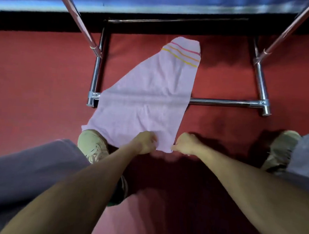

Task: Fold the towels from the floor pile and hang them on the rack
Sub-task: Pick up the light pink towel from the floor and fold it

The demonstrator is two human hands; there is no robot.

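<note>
Close in, the near hem of the pink towel (145, 101) is held by both hands. The left hand (145, 142) is curled on the edge and the right hand (185, 144) is curled on the near corner just beside it, so only a narrow span is gripped.

Trouble can be read here at once. With the grips set so close together, the left stretch of the hem is left loose, and if the cloth is lifted like this it is likely to sag and be folded crooked. That loose corner is lying against the left shoe (92, 143); it could be trodden on and the towel jerked out of the fingers. Further out, the cloth is draped across the lower bar (223, 102) of the rack's base. A pull toward the body could be caught there, or the rack dragged along.

Now the towel itself: pale pink, thin and softly creased, it is spread on the red floor (35, 73) in a slanted shape. A ridge is raised where the bar is crossed. At the narrowed far end, yellow, orange and pink stripes are shown.
</note>
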